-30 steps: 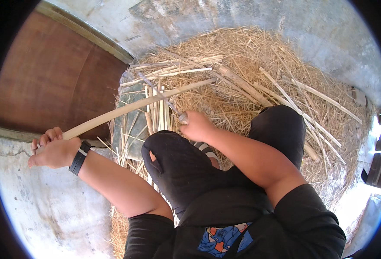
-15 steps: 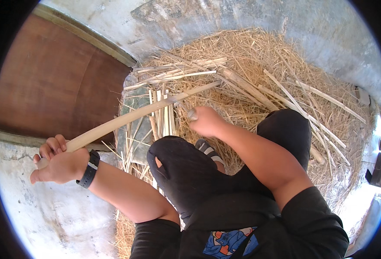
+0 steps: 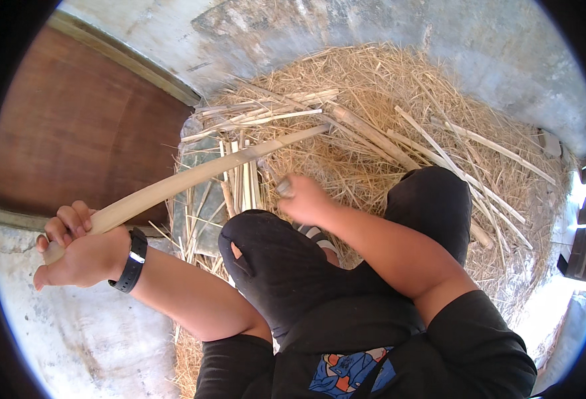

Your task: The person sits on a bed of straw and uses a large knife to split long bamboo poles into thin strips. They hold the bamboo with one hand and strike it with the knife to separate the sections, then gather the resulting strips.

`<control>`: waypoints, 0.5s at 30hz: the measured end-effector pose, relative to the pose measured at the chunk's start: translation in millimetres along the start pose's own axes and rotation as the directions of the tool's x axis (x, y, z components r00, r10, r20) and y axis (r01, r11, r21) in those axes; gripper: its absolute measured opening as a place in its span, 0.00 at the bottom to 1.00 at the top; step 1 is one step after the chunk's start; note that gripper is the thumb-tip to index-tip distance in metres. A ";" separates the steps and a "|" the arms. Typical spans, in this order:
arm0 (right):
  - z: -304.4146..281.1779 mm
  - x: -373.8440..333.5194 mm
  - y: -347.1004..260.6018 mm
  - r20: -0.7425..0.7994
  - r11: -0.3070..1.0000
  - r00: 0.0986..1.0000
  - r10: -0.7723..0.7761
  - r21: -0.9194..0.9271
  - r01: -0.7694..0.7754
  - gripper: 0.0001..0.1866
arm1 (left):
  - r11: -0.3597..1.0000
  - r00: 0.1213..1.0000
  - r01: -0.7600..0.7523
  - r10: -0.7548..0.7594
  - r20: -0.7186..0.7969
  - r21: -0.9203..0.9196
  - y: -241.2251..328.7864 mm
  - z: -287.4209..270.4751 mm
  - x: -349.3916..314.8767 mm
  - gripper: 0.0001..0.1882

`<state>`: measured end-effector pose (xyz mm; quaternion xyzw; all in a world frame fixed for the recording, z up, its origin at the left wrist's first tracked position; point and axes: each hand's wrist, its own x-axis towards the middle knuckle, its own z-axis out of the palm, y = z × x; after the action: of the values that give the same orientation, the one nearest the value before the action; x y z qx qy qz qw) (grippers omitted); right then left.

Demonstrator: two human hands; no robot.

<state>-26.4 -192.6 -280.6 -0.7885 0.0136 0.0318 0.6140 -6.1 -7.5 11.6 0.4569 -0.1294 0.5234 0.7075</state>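
Note:
My left hand (image 3: 80, 253), with a black band on the wrist, is closed around the near end of a long pale bamboo strip (image 3: 200, 174). The strip slants up and to the right, and its far tip rests over the straw pile (image 3: 372, 100). My right hand (image 3: 305, 199) hovers just above my left knee (image 3: 266, 246), fingers curled on a small grey object (image 3: 284, 188); what the object is I cannot tell. Several split cane pieces (image 3: 243, 179) lie under the strip, between the two hands.
I squat in black trousers. A brown wooden panel (image 3: 73, 126) stands at the left, and grey concrete wall (image 3: 472, 46) curves behind the straw. More long cane strips (image 3: 452, 153) lie scattered on the right. A dark object (image 3: 582, 233) sits at the right edge.
My left hand has dropped a little with the strip's near end, so the strip slants more steeply. My right hand has stayed by the knee, shifting only slightly.

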 end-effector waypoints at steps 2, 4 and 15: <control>-4.1 -12.2 -23.1 0.067 0.972 0.976 -0.209 -0.091 0.215 0.15 | 1.000 1.000 -0.028 0.028 -0.003 0.013 1.9 -1.4 -1.4 0.34; -2.3 -4.2 -6.0 0.044 0.982 0.984 -0.172 -0.069 0.175 0.13 | 0.999 0.999 -0.036 0.036 0.001 0.039 1.9 -2.8 -3.6 0.34; -1.0 -8.7 -25.3 0.026 0.971 0.973 -0.231 -0.058 0.232 0.16 | 0.999 0.997 -0.004 0.007 0.080 -0.039 -1.4 -22.7 7.9 0.35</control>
<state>-33.6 -187.5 -255.2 -0.8027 -0.0852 -0.0322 0.5893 -8.3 15.1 3.7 0.4633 -0.1690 0.5040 0.7090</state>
